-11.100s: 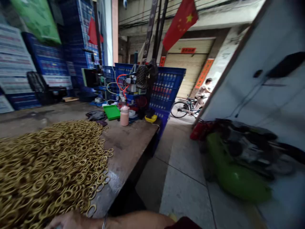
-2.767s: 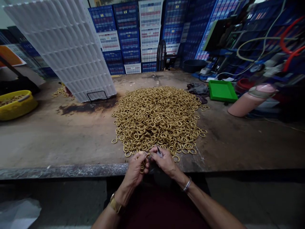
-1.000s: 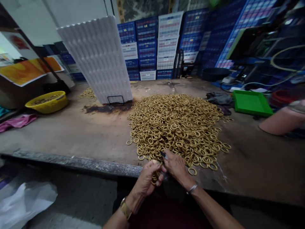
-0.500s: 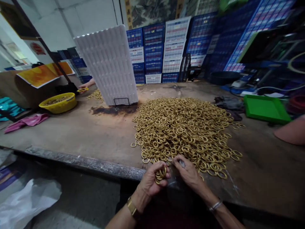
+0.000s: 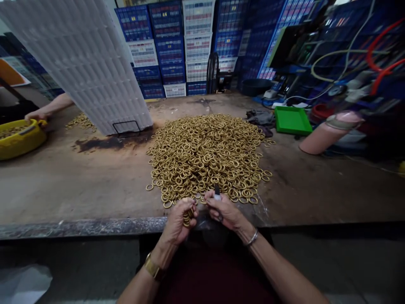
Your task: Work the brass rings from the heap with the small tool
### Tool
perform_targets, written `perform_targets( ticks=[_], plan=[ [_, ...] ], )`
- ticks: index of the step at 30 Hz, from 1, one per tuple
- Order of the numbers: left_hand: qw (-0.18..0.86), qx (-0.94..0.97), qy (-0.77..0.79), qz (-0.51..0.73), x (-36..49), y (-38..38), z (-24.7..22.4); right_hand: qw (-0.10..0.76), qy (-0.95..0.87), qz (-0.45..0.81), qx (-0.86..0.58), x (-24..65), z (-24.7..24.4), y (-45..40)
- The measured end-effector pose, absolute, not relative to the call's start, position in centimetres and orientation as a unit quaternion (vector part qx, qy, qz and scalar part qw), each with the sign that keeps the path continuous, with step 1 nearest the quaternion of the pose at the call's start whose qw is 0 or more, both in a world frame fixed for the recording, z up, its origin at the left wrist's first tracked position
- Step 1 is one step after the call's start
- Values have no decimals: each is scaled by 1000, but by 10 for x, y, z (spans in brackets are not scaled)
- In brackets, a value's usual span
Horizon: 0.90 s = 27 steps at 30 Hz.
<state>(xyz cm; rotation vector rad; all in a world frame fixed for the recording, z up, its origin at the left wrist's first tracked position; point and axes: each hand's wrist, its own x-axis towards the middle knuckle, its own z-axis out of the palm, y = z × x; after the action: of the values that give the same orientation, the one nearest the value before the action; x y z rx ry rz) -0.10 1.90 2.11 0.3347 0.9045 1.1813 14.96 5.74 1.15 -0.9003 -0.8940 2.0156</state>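
Note:
A broad heap of brass-coloured rings (image 5: 209,156) lies on the brown table (image 5: 104,190). At its front edge my left hand (image 5: 181,219), with a gold watch on the wrist, is closed around several rings (image 5: 187,218). Just to the right, my right hand (image 5: 225,211) grips a small tool (image 5: 217,193) with a pale body and a dark, flat tip pointing up. A silver bracelet circles that wrist. The two hands are close together but apart. Whether a ring is also between the right fingertips is too small to tell.
A tall white ribbed panel (image 5: 85,63) stands in a black wire holder (image 5: 126,128). Behind it are stacked crates (image 5: 167,50). On the left, another person's hand (image 5: 39,116) touches a yellow basin (image 5: 22,141). A green tray (image 5: 292,120) and a pink bottle-like object (image 5: 329,133) are at right.
The view has swung to the right. The tool's dark tip now shows above my right hand. The other person's hand has moved to the yellow basin's rim. My left hand still holds rings.

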Motion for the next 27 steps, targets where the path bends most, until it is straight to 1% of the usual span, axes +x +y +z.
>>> perform_targets(
  ticks=[4,7,13,16,19,23,25,27],
  plan=[
    [633,242,501,538,7,17,15,372,-318,812,-318,150,14,56],
    [579,321,536,524,9,15,10,370,-293,830,-299,147,12,55],
    [558,367,542,511,11,13,11,361,-242,858,-273,143,9,53],
    [551,382,541,508,11,13,12,351,-260,852,-288,141,10,52],
    [524,410,555,499,10,12,13,351,-331,801,-355,139,11,52],
    [457,471,574,490,10,12,14,363,-491,640,-466,137,13,53],
    [433,489,576,492,10,12,16,362,-557,567,-487,136,14,54],
    [439,480,580,491,10,12,17,361,-588,529,-494,135,13,55]
  ],
)
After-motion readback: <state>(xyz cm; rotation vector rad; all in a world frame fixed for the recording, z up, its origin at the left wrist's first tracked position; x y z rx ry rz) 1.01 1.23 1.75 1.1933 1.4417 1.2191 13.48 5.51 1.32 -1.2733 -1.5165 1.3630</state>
